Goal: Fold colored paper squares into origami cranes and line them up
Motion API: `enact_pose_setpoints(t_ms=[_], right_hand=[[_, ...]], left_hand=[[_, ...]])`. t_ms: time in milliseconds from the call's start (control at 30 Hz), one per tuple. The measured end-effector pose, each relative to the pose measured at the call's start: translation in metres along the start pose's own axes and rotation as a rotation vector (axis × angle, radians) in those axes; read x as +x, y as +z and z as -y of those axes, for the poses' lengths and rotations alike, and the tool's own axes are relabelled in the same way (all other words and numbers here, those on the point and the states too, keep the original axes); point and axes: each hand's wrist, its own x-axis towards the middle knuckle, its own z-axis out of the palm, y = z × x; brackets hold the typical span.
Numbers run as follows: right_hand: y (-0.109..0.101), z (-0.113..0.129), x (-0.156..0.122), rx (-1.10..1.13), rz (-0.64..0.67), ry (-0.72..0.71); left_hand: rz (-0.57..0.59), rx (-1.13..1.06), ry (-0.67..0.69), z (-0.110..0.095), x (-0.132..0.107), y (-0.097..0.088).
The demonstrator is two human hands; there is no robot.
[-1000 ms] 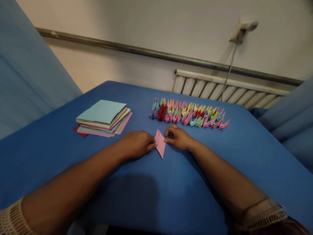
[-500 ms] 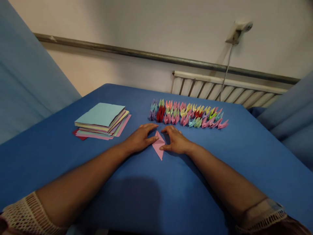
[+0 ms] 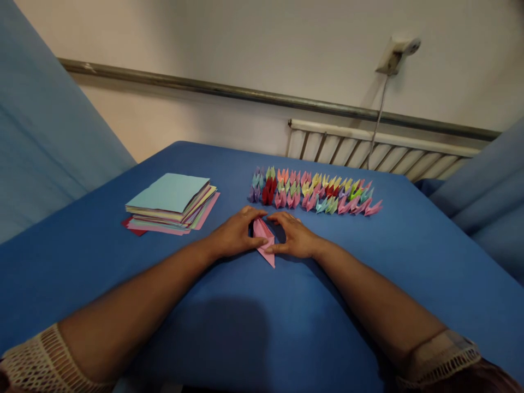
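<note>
A pink folded origami paper (image 3: pixel 267 254) lies on the blue-covered table between my two hands, its lower point toward me and its upper part lifted in an opened flap. My left hand (image 3: pixel 237 233) grips the paper's left side, with the thumb across its middle and the fingers curved at the top edge. From the right, my right hand (image 3: pixel 295 236) rests its thumb on the lower part of the paper. Its other fingers arch over near the top, apart from the thumb; whether they pinch the sheet is unclear.
Several rows of small colourful paper cranes (image 3: pixel 311 191) stand beyond my hands. To the left is a stack of coloured paper sheets (image 3: pixel 170 194). Behind the table (image 3: pixel 221 327) are a wall pipe (image 3: pixel 229 91), a radiator (image 3: pixel 347 147) and a hanging cord (image 3: pixel 377 123). Blue curtains (image 3: pixel 49 109) hang at both sides.
The pink paper's upper part has risen and opened into a flap, where before it lay as a flatter diamond. My left thumb has slid slightly down and right; the right hand has barely moved.
</note>
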Motion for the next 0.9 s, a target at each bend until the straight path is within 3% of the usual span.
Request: enact_pose_setpoints(t_ms=[133, 300, 400, 467, 533, 633, 767, 833, 900], right_hand=[[0.000, 0.004, 0.000, 0.017, -0.039, 0.004], [0.004, 0.009, 0.002, 0.068, -0.085, 0.002], [0.012, 0.007, 0.006, 0.214, -0.152, -0.001], [0.017, 0.005, 0.010, 0.388, -0.261, 0.091], [0.019, 0.002, 0.013, 0.564, -0.384, 0.191], [0.015, 0.002, 0.015, 0.716, -0.489, 0.221], [0.010, 0.010, 0.010, 0.606, -0.394, 0.169], [0.011, 0.015, 0.006, 0.550, -0.326, 0.135], [0.012, 0.019, 0.005, 0.542, -0.337, 0.113]], left_hand=[[-0.103, -0.153, -0.115, -0.007, 0.001, 0.002], [-0.192, -0.572, -0.240, -0.010, 0.004, 0.005], [-0.265, -0.725, -0.278, -0.009, 0.006, 0.005], [-0.307, -0.771, -0.301, -0.008, 0.006, 0.005], [-0.296, -0.765, -0.310, -0.007, 0.006, 0.005], [-0.153, -0.637, -0.263, -0.009, 0.003, 0.006], [-0.031, -0.340, -0.117, -0.015, -0.003, 0.007], [-0.016, -0.257, -0.114, -0.018, -0.005, 0.006], [-0.008, -0.259, -0.154, -0.020, -0.006, 0.004]])
